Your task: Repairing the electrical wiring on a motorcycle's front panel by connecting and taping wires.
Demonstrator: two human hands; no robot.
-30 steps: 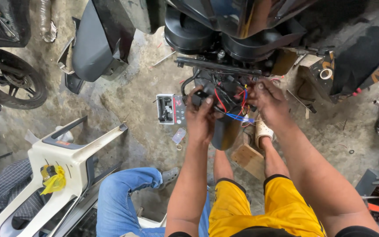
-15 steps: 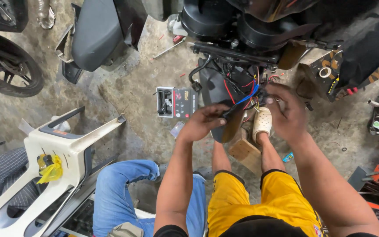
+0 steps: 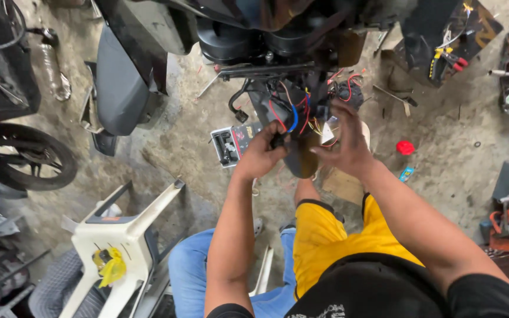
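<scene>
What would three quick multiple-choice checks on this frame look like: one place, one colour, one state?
1. Where does the white plastic chair lie?
A. lower left
B. upper right
C. centre top

2. What colour is the small round cap on the floor?
A. green
B. red
C. white

3. What is the left hand doing?
A. resting flat on the floor
B. pinching a black connector at the wires
C. holding the chair

Answers: 1 A, it lies tipped over at the frame's lower left. 2 B, it shows red on grey concrete. 3 B, fingers close on the connector, with the right hand spread open beside it.
</scene>
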